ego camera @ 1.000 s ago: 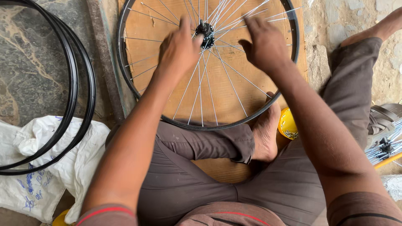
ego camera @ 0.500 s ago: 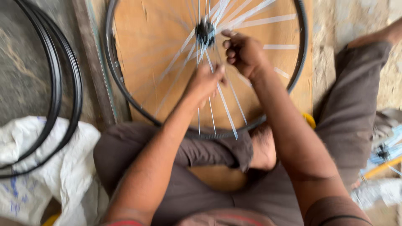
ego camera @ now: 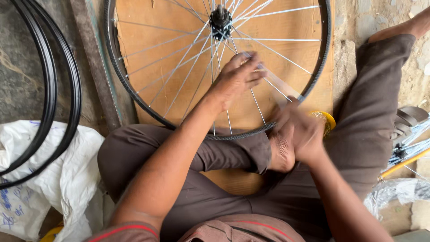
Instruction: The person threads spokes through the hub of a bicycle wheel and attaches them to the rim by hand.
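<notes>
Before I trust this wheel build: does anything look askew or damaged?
Nothing stands out. The bicycle wheel lies flat on cardboard, rim looks round; the left hand rests on spokes, the right hand is motion-blurred.

1. 1 view only, head camera, so no shared area.
2. looks steeply down from above seated lap, facing forward over crossed legs.
3. close range: spoked wheel (ego camera: 215, 67) fills upper frame, forearms enter from bottom.

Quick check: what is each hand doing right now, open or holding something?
Left hand: fingers curled on the spokes of the bicycle wheel, gripping them.
Right hand: blurred, near the wheel's lower rim; cannot tell if it holds anything.
</notes>
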